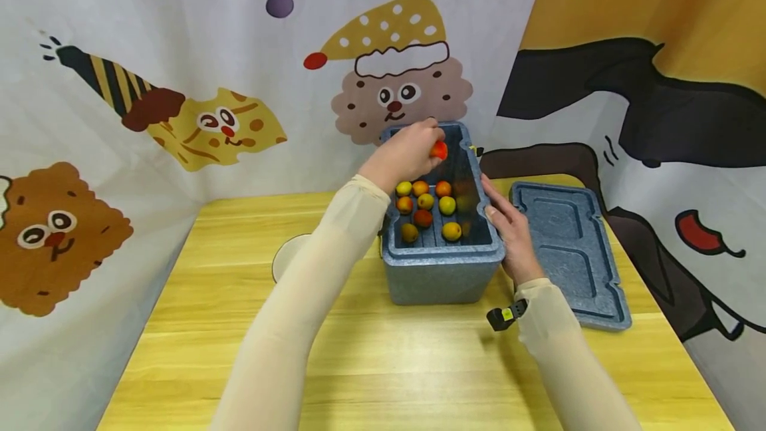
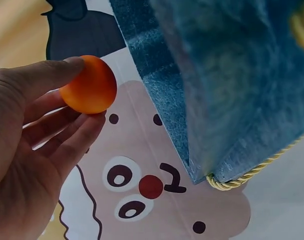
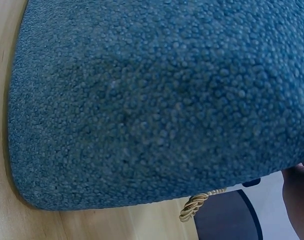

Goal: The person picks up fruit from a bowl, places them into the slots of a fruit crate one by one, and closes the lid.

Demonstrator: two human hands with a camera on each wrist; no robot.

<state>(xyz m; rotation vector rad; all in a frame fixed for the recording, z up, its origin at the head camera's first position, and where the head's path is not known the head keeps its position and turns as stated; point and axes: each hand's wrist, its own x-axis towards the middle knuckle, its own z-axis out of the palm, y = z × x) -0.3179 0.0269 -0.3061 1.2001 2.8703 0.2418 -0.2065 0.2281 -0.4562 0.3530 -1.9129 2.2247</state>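
My left hand is over the far part of a blue-grey foam box, pinching a small round orange-red fruit between thumb and fingers. The left wrist view has that fruit beside the box's wall. Several small fruits, yellow, orange and reddish, lie on the ribbed floor of the box. My right hand rests against the box's right side, its fingers extended along the outer wall and the thumb at the rim. From the right wrist, the pebbly box wall fills most of the view, with a bit of finger at its edge.
The box's lid lies on the wooden table to the right. Left of the box, a white round thing is partly covered by my left sleeve. A twisted golden cord hangs on the box. Behind stands a cartoon-printed curtain.
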